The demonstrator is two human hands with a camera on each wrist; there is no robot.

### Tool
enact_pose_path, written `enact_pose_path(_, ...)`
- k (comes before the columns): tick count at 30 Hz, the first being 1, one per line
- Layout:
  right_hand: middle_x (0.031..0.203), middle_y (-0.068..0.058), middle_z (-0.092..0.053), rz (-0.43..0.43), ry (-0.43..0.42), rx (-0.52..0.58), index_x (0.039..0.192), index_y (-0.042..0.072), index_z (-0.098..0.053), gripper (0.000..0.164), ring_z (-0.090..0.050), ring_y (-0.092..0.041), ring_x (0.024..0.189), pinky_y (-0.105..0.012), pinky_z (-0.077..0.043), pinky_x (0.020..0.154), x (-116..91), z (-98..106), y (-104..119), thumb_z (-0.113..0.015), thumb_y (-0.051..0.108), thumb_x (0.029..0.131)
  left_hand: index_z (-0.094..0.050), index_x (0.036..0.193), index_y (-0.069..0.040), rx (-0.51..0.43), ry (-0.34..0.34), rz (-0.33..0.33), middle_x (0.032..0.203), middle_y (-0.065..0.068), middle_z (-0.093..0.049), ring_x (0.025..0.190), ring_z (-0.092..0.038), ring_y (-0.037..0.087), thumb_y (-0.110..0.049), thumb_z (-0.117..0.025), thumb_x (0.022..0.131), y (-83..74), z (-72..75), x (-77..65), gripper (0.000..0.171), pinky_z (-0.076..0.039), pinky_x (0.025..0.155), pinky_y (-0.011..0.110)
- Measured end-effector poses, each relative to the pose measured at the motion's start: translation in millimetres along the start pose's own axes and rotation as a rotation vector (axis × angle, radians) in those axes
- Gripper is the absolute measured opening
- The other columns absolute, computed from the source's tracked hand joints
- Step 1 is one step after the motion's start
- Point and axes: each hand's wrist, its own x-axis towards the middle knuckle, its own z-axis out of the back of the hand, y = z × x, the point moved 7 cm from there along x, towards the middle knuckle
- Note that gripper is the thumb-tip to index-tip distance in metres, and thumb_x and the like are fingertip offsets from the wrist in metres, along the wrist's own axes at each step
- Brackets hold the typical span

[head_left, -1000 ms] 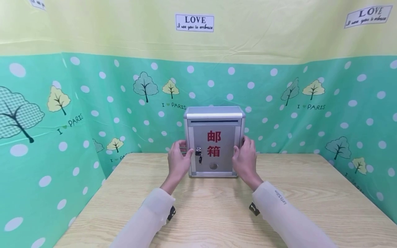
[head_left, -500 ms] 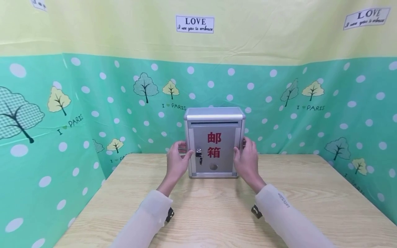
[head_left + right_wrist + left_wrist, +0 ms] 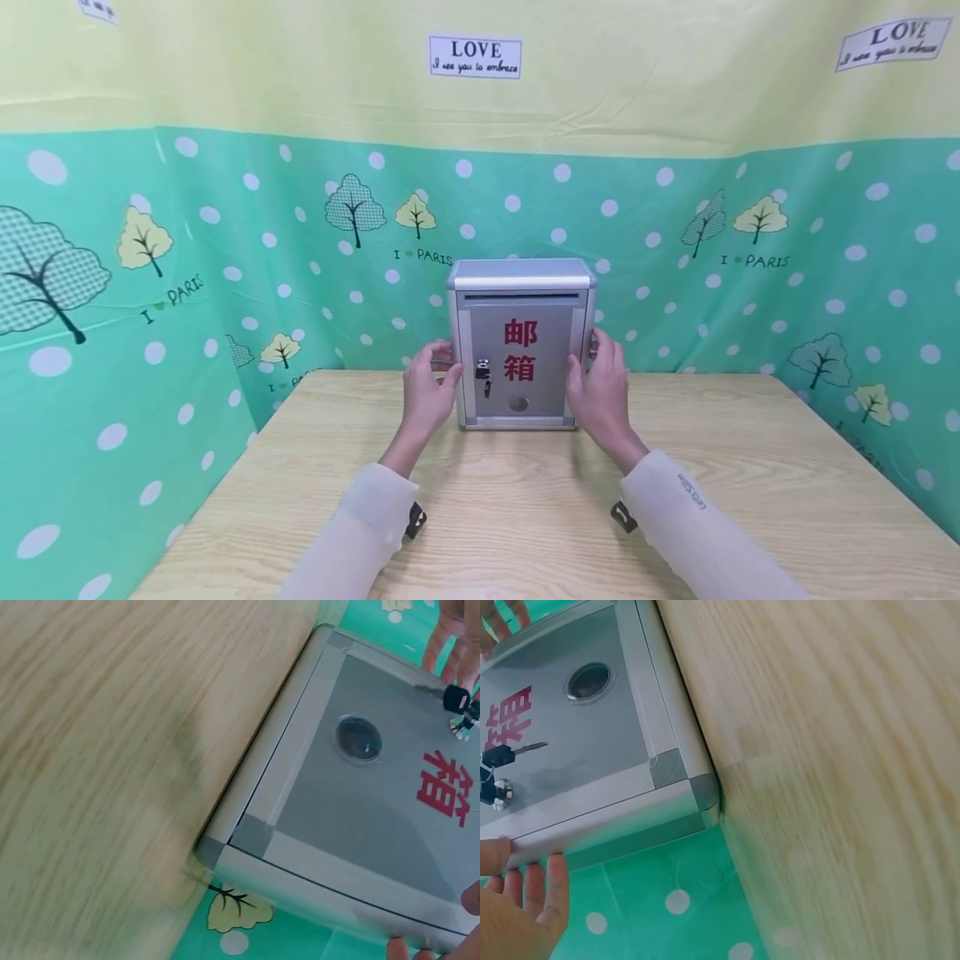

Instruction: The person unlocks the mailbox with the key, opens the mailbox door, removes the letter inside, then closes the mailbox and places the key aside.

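A grey metal mailbox [image 3: 517, 350] with red Chinese characters stands upright on the table, its slot at the top of the front. A small lock with keys [image 3: 483, 375] hangs at the left of its door. My left hand [image 3: 429, 392] lies along the left side, its thumb at the front edge and its fingers touching the side in the left wrist view. On the other side is my right hand [image 3: 600, 392], thumb over the front frame, fingers against the right side. In the right wrist view, only a few fingertips [image 3: 397, 949] and the thumb of this hand show.
The wooden tabletop [image 3: 517, 517] reaches toward me and to both sides. Behind and beside it hangs a green and yellow curtain [image 3: 510, 204] with trees and dots. A round window [image 3: 358, 739] sits low in the mailbox door.
Both hands have eased slightly outward from the mailbox's front, the right a little more, and the forearms stand wider apart. The mailbox keeps its place on the table.
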Motion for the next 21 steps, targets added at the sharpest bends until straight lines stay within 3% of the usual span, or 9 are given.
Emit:
enact_pose_path(9, 0.128, -0.023, -0.051, 0.096, -0.054, -0.001, 0.147, -0.003, -0.041, 0.057, -0.053, -0.035, 0.114, -0.049, -0.054, 0.097, -6.6, 0.8, 20.4, -0.068, 0.009, 0.098, -0.060, 0.127, 0.000, 0.010, -0.004, -0.003, 0.113, 0.014, -0.065, 0.099, -0.068, 0.030, 0.002, -0.072, 0.093, -0.7, 0.8, 0.4, 0.037, -0.064, 0.082, 0.033)
enact_pose_path(21, 0.130, -0.021, -0.057, 0.269, -0.027, -0.061, 0.139, -0.003, -0.051, 0.048, -0.055, -0.035, 0.120, -0.046, -0.051, 0.106, -18.8, -19.3, 58.3, -0.068, 0.012, 0.098, -0.059, 0.128, 0.000, 0.002, -0.008, -0.006, 0.113, 0.014, -0.066, 0.099, -0.069, 0.030, 0.002, -0.071, 0.093, -2.4, 1.2, -0.5, 0.037, -0.064, 0.082, 0.033)
